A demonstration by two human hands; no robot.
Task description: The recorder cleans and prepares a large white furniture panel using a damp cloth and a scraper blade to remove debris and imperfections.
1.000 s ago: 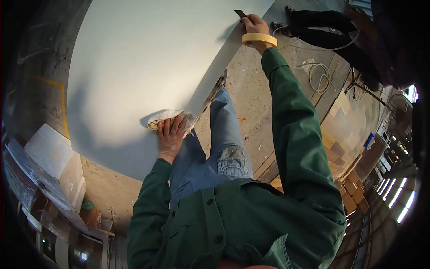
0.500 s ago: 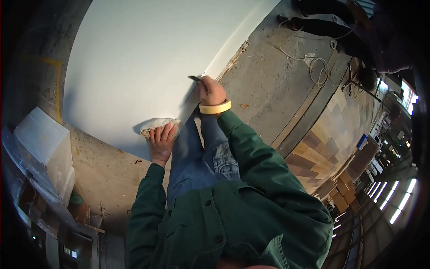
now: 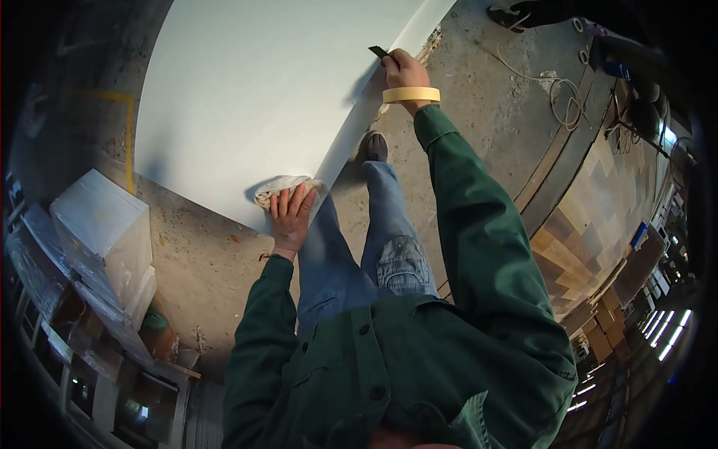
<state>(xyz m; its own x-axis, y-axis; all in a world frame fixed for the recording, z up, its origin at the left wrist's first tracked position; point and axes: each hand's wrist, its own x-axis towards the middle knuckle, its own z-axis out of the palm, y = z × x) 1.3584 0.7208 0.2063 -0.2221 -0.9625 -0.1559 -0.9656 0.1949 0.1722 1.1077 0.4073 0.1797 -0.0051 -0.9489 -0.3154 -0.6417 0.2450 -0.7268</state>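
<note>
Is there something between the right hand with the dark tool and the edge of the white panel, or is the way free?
Nothing visible is in the way. The right hand holds the dark tool directly at the white panel edge. The left hand presses a cloth on the panel's lower corner, apart from it.

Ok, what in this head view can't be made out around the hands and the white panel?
- Dark tool: only its tip shows; the right hand covers the rest, so its kind is unclear.
- Rag: the left hand covers part of it.
- White panel: its top is cut off by the picture's upper edge.
- Panel's near edge: whether the tool touches it is too small to tell.
- Roll of tape: its underside is hidden behind the wrist.
</note>
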